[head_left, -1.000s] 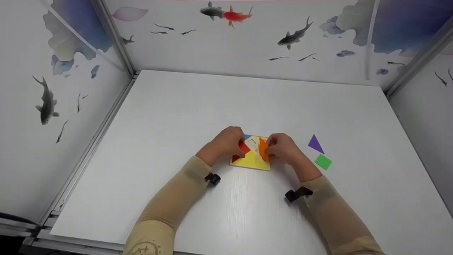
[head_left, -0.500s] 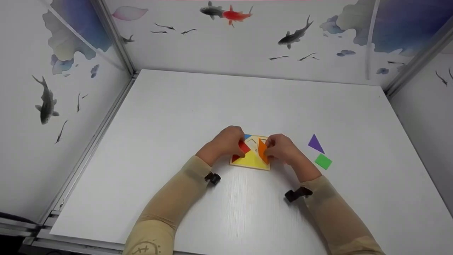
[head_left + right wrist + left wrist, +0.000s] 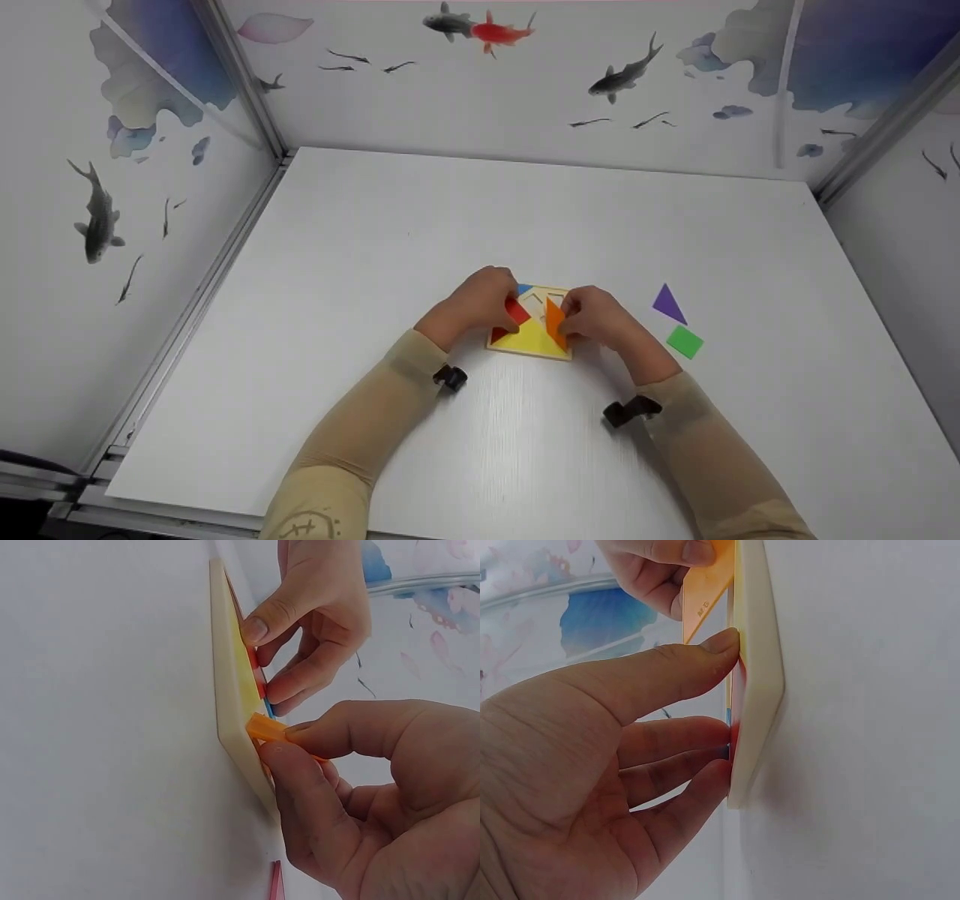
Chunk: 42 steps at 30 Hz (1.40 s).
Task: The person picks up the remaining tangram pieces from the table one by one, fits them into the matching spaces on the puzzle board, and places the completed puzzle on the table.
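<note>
A square tangram tray (image 3: 529, 355) lies on the white table, holding yellow (image 3: 534, 341), red (image 3: 517, 309) and blue (image 3: 525, 288) pieces. At its left side is my left hand (image 3: 478, 304), thumb and fingertips spread and pressing on the tray's top face over the red piece. My right hand (image 3: 600, 315) pinches an orange tangram piece (image 3: 555, 324) between thumb and fingers. That piece stands tilted on edge at the tray's right side, as the right wrist view also shows with the orange piece (image 3: 266, 727) against the rim. Bare recesses show behind it.
Right of the hands lie a purple triangle (image 3: 668, 304) and a green square (image 3: 685, 342). A pink piece (image 3: 277, 881) rests on the table close to the tray in the right wrist view. Printed white panels (image 3: 480, 90) wall the table's back and sides.
The orange piece has shifted slightly toward the tray's left and front, with my right hand moving along. My left hand stays in place.
</note>
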{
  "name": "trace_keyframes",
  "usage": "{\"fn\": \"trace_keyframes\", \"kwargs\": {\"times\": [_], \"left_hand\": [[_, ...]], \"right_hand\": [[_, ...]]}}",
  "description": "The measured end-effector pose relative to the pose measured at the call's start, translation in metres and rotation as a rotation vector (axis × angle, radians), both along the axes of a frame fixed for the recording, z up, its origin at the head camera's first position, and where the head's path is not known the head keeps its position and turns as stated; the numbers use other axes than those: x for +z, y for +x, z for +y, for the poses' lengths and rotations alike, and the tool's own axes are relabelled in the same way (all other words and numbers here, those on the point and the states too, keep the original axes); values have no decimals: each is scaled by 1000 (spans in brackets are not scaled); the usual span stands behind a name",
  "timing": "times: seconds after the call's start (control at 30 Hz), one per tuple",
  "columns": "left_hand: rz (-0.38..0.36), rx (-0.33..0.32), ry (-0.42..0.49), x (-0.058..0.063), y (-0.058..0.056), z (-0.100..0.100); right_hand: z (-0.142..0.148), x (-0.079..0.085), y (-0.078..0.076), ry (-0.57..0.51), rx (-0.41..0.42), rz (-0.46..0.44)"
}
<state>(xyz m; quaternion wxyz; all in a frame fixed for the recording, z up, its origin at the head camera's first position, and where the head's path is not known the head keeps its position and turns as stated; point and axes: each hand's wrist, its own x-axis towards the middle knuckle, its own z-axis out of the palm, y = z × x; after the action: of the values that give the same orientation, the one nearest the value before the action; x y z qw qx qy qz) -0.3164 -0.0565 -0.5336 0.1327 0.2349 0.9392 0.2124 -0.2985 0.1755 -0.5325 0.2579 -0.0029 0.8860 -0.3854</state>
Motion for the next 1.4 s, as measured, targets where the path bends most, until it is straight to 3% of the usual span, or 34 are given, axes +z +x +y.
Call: {"fn": "trace_keyframes", "kwargs": {"times": [0.6,0.97,1.4], "left_hand": [[6,-4,-8,0,-1,0],[19,-5,-1,-2,-1,0],[3,9,-4,0,1,1]], "right_hand": [[0,6,-2,92,28,-16],[4,7,-1,165,79,24],[5,6,-2,149,71,9]]}}
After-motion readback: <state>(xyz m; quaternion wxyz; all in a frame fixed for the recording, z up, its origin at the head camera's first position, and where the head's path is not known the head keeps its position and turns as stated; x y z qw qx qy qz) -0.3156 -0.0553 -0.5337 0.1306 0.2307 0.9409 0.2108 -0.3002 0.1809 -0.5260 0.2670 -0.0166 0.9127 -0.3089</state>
